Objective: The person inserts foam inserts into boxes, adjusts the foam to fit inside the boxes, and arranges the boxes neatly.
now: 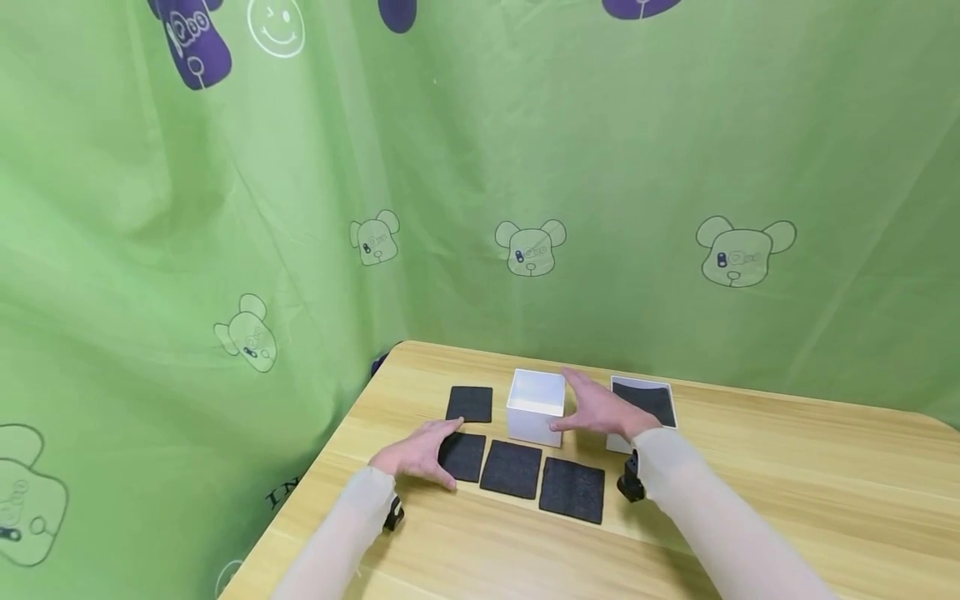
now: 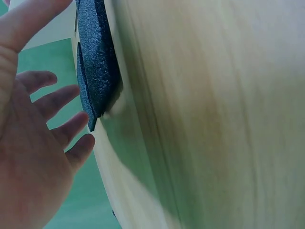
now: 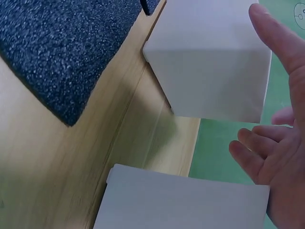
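My left hand (image 1: 420, 452) is spread low over the table, its thumb and fingers apart at the left edge of a black foam square (image 1: 465, 457). In the left wrist view its palm and fingers (image 2: 71, 131) hold nothing. My right hand (image 1: 603, 408) is beside an upright, open-topped white box (image 1: 534, 425), thumb near its front right corner and fingers toward its back right. The right wrist view shows the thumb tip overlapping the box (image 3: 214, 81), the other fingers loosely bent. A second white box (image 1: 617, 444), with a black sheet (image 1: 648, 402) inside, stands right of that hand.
Two more black squares, a middle one (image 1: 511, 469) and a right one (image 1: 572, 490), continue the front row. Another black square (image 1: 470, 403) lies behind, left of the white box. The wooden table (image 1: 787, 483) meets a green printed curtain (image 1: 630, 308) at its back and left.
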### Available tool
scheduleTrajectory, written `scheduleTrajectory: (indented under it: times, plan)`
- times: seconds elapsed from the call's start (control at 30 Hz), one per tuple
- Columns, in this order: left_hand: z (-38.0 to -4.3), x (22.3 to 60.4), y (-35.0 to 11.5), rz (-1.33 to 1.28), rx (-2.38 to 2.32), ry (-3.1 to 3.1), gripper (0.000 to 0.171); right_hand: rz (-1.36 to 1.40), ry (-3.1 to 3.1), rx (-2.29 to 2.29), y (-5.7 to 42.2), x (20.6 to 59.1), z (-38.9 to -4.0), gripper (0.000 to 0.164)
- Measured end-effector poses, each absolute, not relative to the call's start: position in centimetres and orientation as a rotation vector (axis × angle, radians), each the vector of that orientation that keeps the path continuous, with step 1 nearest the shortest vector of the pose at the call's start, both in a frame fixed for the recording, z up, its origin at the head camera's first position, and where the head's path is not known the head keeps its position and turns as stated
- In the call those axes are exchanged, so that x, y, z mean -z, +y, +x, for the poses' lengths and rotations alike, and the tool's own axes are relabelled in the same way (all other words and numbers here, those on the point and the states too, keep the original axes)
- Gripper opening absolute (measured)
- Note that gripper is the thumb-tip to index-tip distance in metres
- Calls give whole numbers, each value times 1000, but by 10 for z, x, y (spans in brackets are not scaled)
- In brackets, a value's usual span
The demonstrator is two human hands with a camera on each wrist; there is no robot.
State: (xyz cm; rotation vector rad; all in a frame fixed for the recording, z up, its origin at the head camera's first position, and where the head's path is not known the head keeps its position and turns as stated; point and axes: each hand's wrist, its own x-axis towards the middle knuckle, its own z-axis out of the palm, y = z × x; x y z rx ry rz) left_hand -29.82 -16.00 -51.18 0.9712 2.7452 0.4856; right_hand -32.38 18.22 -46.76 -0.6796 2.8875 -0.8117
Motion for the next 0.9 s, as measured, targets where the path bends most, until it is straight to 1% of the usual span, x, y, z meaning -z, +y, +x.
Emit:
scheduleTrajectory:
  times: [0.3,0.5,0.9]
  plan:
    - [-300,513,-162,932,-431,2737,108,-670,2897,744,181,467,-327,104]
    - [-303,517,-163,920,-405,2740,108,-645,2876,747,185,466,-330,107]
    - [-303,511,-160,953,-436,2755,102,-653,2887,752,184,469,-332,106]
